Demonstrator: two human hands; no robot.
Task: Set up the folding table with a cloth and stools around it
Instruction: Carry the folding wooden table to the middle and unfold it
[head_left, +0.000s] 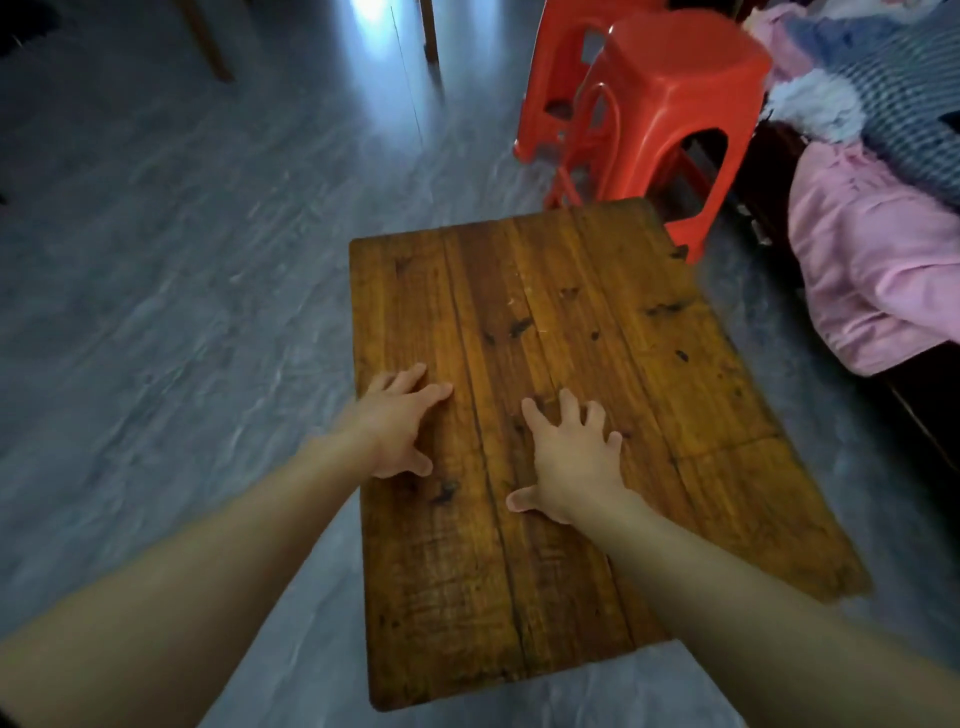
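Resting spread-fingered on a worn, knotty plank tabletop (545, 322), the left hand (397, 421) and right hand (569, 457) grip nothing; the table stands on grey floor (182, 312) beside red stools (670, 104).

The worktop (545, 415) hides its own legs and the floor below it. At 1 o'clock, the near stool (675, 104) covers most of the second stool (550, 78) behind it, whose top runs off the upper edge. At 3 o'clock the bedding (872, 270) is cut by the right edge. At 11 o'clock a wooden leg (213, 47) is cropped at the top. The floor (156, 312) is smeared by blur. Both forearms leave at the bottom.
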